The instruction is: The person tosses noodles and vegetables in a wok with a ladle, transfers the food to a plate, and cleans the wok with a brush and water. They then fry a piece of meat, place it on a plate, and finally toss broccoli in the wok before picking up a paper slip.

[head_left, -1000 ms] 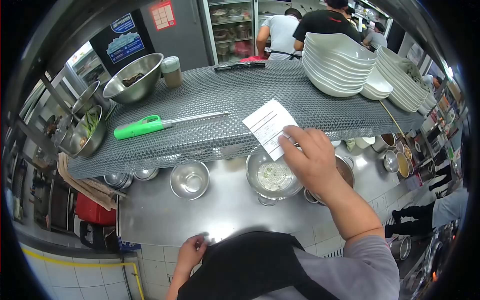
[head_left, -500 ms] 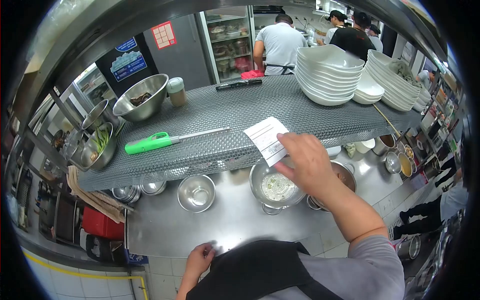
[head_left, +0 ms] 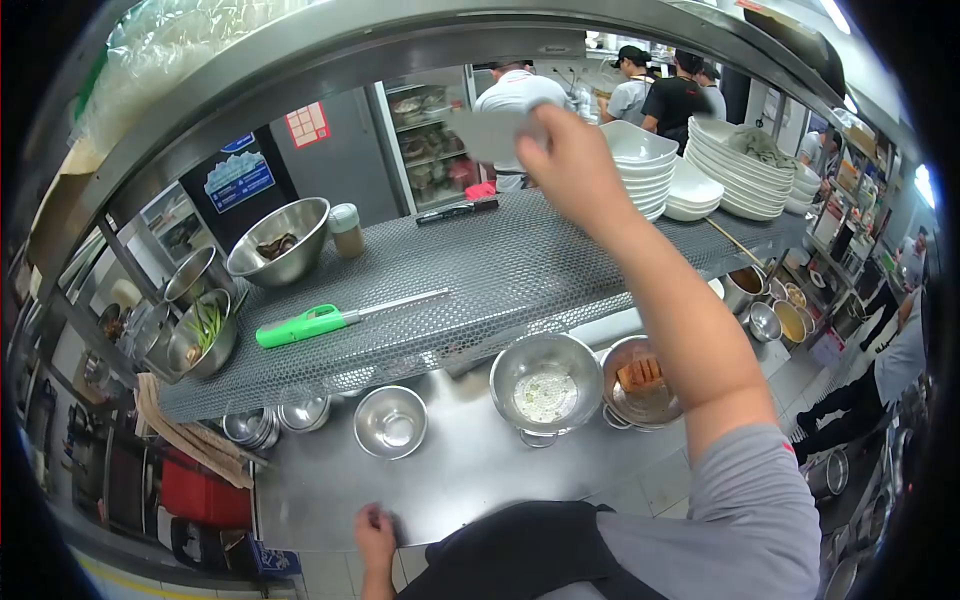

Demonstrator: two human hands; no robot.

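Raised over the shelf, my right hand [head_left: 577, 165] pinches a white paper slip [head_left: 488, 136], which is blurred by motion. My left hand [head_left: 375, 532] is low at the front edge of the steel counter [head_left: 450, 480], its fingers curled; whether it holds anything is hidden. On the mesh-covered shelf [head_left: 500, 255] lie a green lighter [head_left: 302, 326] with a long metal tip and a black pen-like object [head_left: 457, 212]. A steel bowl with dark pieces [head_left: 280, 242] stands beside a lidded jar [head_left: 346, 230].
Stacked white bowls [head_left: 735, 175] stand at the shelf's right. Below are a small steel bowl [head_left: 390, 422], a colander [head_left: 547, 388] and a pot with browned food [head_left: 640, 385]. A bowl of green stalks [head_left: 203, 335] is at left. Several people are in the background.
My right hand has risen with the paper slip, away from the shelf surface. The view has shifted, and the pot with browned food shows more. My left hand remains near the counter's front edge.
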